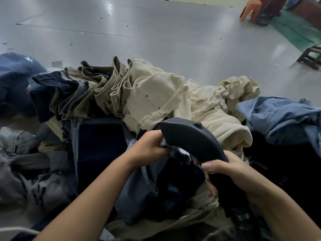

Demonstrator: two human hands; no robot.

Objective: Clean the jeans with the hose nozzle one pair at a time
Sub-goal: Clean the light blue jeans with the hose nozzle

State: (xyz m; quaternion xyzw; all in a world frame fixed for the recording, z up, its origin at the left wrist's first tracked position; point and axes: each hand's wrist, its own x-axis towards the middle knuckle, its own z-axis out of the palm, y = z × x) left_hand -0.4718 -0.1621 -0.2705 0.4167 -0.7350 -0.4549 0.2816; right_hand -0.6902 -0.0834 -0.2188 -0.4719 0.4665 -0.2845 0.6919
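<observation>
Dark curved plastic hose nozzle (192, 138) at lower centre of the frame, matte, broad and flattened at its head. Gripped at the handle by right hand (231, 173), fingers wrapped round it. Left hand (149, 146) pinching a frayed hem of dark blue jeans (147, 181) against the nozzle mouth. One nozzle, two hands. Behind, a stack of folded cream and khaki trousers (132, 91); exact count unclear. Light blue denim (278, 117) at right edge.
</observation>
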